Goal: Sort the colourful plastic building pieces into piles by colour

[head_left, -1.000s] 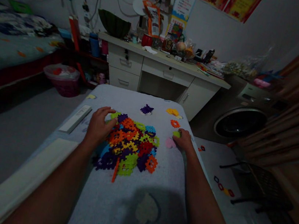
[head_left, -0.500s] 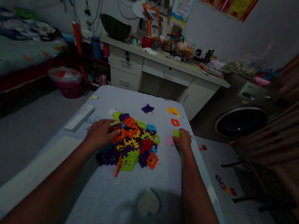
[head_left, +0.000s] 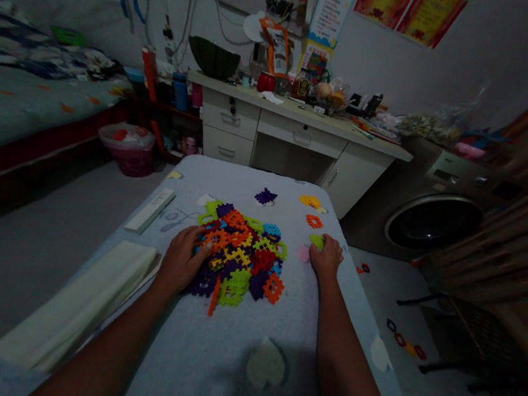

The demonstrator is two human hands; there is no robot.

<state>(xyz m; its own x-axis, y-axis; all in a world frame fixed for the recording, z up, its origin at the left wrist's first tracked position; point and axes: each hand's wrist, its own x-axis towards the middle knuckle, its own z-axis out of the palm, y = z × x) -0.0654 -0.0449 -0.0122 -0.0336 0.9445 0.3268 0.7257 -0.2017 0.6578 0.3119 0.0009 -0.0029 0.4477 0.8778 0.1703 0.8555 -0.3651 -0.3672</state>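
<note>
A heap of colourful plastic interlocking building pieces (head_left: 237, 247) lies mid-table, in orange, green, purple, red, yellow and blue. My left hand (head_left: 181, 258) rests against the heap's left side, thumb and fingers spread; some fingertips are hidden among the pieces. On the right, my right hand (head_left: 327, 257) pinches a green building piece (head_left: 317, 240) at the tabletop. Just above that hand sits an orange piece (head_left: 314, 221), with yellow pieces (head_left: 310, 200) farther back. Purple pieces (head_left: 265, 195) lie apart behind the heap.
The cloth-covered table (head_left: 242, 352) carries a white box (head_left: 150, 210) and a folded pale cloth or paper (head_left: 76, 309) on its left. Behind stands a cluttered desk (head_left: 299, 121), with a washing machine (head_left: 434, 209) to its right. Linked pieces (head_left: 400, 340) lie on the floor near a chair (head_left: 484, 340).
The view has shifted slightly, so the scene sits a little farther right. My left hand has moved slightly closer to the heap; the right stays at the green piece.
</note>
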